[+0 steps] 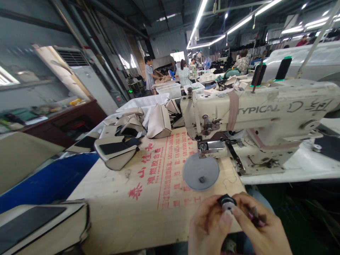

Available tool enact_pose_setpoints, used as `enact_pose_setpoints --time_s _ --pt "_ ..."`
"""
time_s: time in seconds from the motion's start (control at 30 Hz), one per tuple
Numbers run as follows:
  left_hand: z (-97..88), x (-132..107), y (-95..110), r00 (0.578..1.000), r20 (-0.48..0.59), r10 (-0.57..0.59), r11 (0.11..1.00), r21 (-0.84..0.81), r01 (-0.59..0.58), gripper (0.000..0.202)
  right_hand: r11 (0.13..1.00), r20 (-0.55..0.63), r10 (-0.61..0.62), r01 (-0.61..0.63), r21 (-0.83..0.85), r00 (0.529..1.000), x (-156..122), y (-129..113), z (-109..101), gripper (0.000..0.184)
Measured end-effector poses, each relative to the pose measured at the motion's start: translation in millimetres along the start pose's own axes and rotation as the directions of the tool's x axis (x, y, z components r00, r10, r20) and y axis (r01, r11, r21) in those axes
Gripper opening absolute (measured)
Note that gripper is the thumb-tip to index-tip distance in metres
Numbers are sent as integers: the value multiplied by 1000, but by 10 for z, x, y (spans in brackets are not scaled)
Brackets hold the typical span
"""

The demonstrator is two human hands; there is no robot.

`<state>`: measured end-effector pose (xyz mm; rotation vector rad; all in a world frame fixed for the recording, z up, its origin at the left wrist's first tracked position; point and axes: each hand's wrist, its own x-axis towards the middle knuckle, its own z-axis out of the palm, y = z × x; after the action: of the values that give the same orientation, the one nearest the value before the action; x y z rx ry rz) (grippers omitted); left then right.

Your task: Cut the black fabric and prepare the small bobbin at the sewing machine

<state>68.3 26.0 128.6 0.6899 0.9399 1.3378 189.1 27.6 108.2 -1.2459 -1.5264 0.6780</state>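
Observation:
Close in front of me, my left hand [211, 225] and my right hand [259, 226] meet at a small silver-and-black bobbin [228, 203]. The fingertips of both pinch it from either side, just beyond the plywood table's front edge. A dark and pinkish item [257, 216] is tucked in my right hand's curled fingers; its kind is unclear. The sewing machine [255, 117] stands beyond my hands to the right, its arm over the plywood top. A grey round disc [201, 171] lies below the machine's free arm, nearest to my fingers.
Beige and black sewn pieces [159, 122] pile up at the table's back, with another sewn piece [39, 226] at front left. The plywood tabletop [119, 219] bears red print. Two black thread cones [283, 68] top the machine. Several people work farther back, beside white bins [169, 90].

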Motion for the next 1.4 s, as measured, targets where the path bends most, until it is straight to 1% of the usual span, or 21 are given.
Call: enact_pose_setpoints --time_s 0.1,0.23,0.47,0.57,0.63,0.7,0.77,0.87,0.9,0.97,1.0,1.03,1.07,1.13,1.17,1.27,1.33,1.4 --pt "53 -7 57 998 -66 -19 1000 -8 18 21 999 -11 -38 38 -8 999 -16 -14 -20 12" --pt "97 -10 92 996 -80 -27 999 -21 26 19 999 -14 -51 50 -12 999 -14 -41 -47 11" --pt "131 -10 32 988 -138 -68 996 -59 61 23 1000 -4 -4 4 22 1000 -5 -65 -67 11" --pt "137 -10 21 986 -134 -95 994 -64 87 23 999 -4 26 -26 39 1000 -4 -65 -68 13" --pt "141 -3 24 987 -128 -100 994 -63 93 22 995 22 62 -64 72 998 -5 -62 -75 14" --pt "146 10 28 986 -134 -102 992 -87 90 20 981 62 130 -137 136 990 -9 -47 -89 16" --pt "149 26 30 982 -151 -112 987 -134 92 19 944 83 208 -223 243 975 -18 -19 -107 24" --pt "144 50 22 974 -178 -140 976 -190 106 19 837 94 341 -348 421 935 -46 23 -126 40" --pt "140 56 18 971 -182 -152 973 -200 114 19 793 110 399 -403 457 910 -60 30 -126 44" --pt "132 66 6 969 -181 -168 968 -217 128 18 704 161 509 -517 487 845 -90 34 -115 48" --pt "129 70 -1 970 -174 -171 967 -220 131 19 665 190 544 -558 496 817 -106 34 -106 48" --pt "126 73 -8 972 -164 -168 967 -217 130 19 636 227 554 -584 505 801 -119 34 -96 46" --pt "125 76 -15 975 -154 -160 969 -212 125 19 614 269 546 -597 516 794 -131 35 -87 44" --pt "127 78 -28 981 -137 -140 973 -200 111 18 603 339 493 -595 530 801 -146 38 -77 40" --pt "130 77 -33 982 -135 -134 974 -200 106 17 619 360 458 -583 527 812 -149 37 -76 38" --pt "149 64 -34 980 -151 -133 970 -224 97 16 717 380 352 -507 478 855 -144 12 -86 34" --pt "165 47 -25 977 -165 -132 969 -230 92 17 761 389 320 -479 437 864 -133 -17 -94 32" --pt "181 28 -13 977 -171 -130 973 -214 92 18 779 396 318 -475 409 861 -121 -39 -95 32"
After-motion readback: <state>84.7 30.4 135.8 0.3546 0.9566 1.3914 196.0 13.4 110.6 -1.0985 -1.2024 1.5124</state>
